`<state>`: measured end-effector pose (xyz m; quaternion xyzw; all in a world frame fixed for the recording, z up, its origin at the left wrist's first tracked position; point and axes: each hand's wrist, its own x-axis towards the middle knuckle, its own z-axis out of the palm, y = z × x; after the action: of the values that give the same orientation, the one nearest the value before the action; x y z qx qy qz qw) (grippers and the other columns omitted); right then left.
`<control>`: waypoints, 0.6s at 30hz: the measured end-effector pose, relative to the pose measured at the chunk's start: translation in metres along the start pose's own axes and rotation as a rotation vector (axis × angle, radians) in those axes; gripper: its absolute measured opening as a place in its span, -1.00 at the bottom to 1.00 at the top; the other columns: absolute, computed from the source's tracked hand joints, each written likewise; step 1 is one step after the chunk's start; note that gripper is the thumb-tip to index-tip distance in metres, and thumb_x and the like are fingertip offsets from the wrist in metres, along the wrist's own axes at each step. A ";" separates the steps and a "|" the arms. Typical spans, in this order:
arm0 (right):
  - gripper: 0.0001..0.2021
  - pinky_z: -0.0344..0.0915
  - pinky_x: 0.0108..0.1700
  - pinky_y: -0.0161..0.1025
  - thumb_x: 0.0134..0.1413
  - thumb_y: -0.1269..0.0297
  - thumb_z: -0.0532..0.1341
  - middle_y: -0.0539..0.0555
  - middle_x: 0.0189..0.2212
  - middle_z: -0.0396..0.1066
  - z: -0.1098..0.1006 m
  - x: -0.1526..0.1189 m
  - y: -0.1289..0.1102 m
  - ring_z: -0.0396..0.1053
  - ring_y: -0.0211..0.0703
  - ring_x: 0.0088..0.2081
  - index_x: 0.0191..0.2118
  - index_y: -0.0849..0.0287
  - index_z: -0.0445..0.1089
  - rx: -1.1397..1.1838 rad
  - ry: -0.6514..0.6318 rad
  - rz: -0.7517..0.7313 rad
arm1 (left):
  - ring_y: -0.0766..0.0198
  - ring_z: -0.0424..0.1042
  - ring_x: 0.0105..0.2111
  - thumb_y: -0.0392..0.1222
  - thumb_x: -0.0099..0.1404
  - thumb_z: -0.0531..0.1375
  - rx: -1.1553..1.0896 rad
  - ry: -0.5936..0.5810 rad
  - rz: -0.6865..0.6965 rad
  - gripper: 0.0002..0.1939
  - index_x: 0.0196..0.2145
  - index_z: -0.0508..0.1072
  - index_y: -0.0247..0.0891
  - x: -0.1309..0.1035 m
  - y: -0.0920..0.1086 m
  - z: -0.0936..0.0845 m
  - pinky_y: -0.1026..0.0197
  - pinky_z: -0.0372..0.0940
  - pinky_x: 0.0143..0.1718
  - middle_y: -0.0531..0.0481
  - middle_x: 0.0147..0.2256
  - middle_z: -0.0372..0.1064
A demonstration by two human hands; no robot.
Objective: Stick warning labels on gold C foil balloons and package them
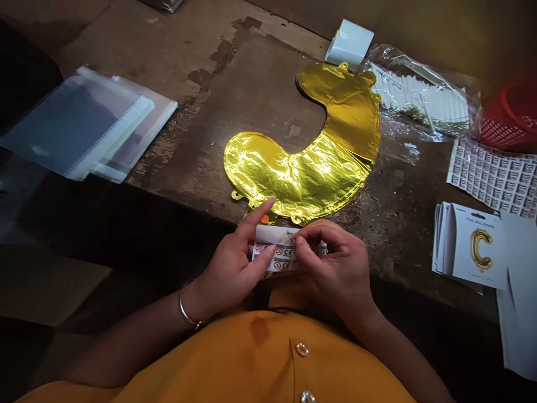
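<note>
2 hands in view, set close together, both working on 1 white paper sheet of printed CE labels (285,263). Left hand (230,263) is clamping the sheet's left side, thumb on top, index finger extending up and away; its wrist is carrying 1 silver bangle (182,307). Right hand (335,260) is curling inward, thumb and index pinching at the sheet's upper right; can't tell if a label is lifting.

1 gold foil C-shaped balloon (289,173) is lying flat on the brown worn worktop (268,89), just beyond both hands.

Left of the hands: 2 stacks of clear plastic sleeves (75,129) are overlapping. Far right, beyond the hands: 1 clear bag of white sticks (423,103), sticks too many to count, and 1 red plastic basket (509,117) are sitting side by side. Right of the hands: 1 sheet of small printed stickers (495,176) is lying behind 1 stack of white "FOIL BALLOONS" cards (465,240), card count unclear.
</note>
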<state>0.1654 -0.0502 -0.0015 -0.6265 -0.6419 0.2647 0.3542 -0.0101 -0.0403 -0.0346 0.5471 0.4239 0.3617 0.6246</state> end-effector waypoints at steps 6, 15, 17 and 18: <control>-0.90 0.33 -0.30 -0.21 -0.01 0.50 0.24 0.03 -0.46 0.44 0.007 -0.005 0.001 0.34 -0.19 -0.38 -0.38 0.15 0.40 -0.289 0.154 -0.411 | 0.25 0.48 -0.20 -0.35 0.24 0.15 0.126 -0.005 -0.001 -0.84 -0.33 0.55 -0.27 0.007 0.008 -0.001 0.23 0.36 -0.11 -0.04 -0.26 0.52; -0.84 0.32 -0.19 -0.14 0.08 0.46 0.25 0.07 -0.32 0.46 -0.016 -0.004 -0.006 0.33 -0.14 -0.28 -0.20 0.11 0.42 -0.286 -0.095 -0.451 | 0.26 0.47 -0.28 -0.17 0.26 0.23 0.003 -0.019 -0.070 -0.85 -0.31 0.53 -0.31 0.007 0.006 -0.006 0.24 0.39 -0.23 -0.05 -0.29 0.52; -0.87 0.33 -0.22 -0.18 0.11 0.44 0.23 0.08 -0.31 0.42 -0.025 0.004 -0.007 0.34 -0.15 -0.27 -0.22 0.12 0.43 -0.272 -0.114 -0.363 | 0.29 0.46 -0.29 -0.21 0.28 0.21 0.080 -0.016 -0.018 -0.88 -0.32 0.53 -0.30 0.007 0.005 -0.006 0.25 0.37 -0.22 -0.03 -0.30 0.51; -0.89 0.33 -0.22 -0.20 0.13 0.43 0.23 0.08 -0.30 0.40 -0.029 0.009 -0.007 0.35 -0.16 -0.26 -0.23 0.12 0.43 -0.264 -0.154 -0.328 | 0.29 0.46 -0.28 -0.22 0.28 0.21 0.115 -0.020 0.018 -0.89 -0.32 0.53 -0.29 0.007 0.005 -0.006 0.25 0.36 -0.20 -0.03 -0.30 0.51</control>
<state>0.1836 -0.0453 0.0226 -0.5326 -0.7894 0.1645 0.2572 -0.0134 -0.0310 -0.0311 0.5895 0.4328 0.3370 0.5929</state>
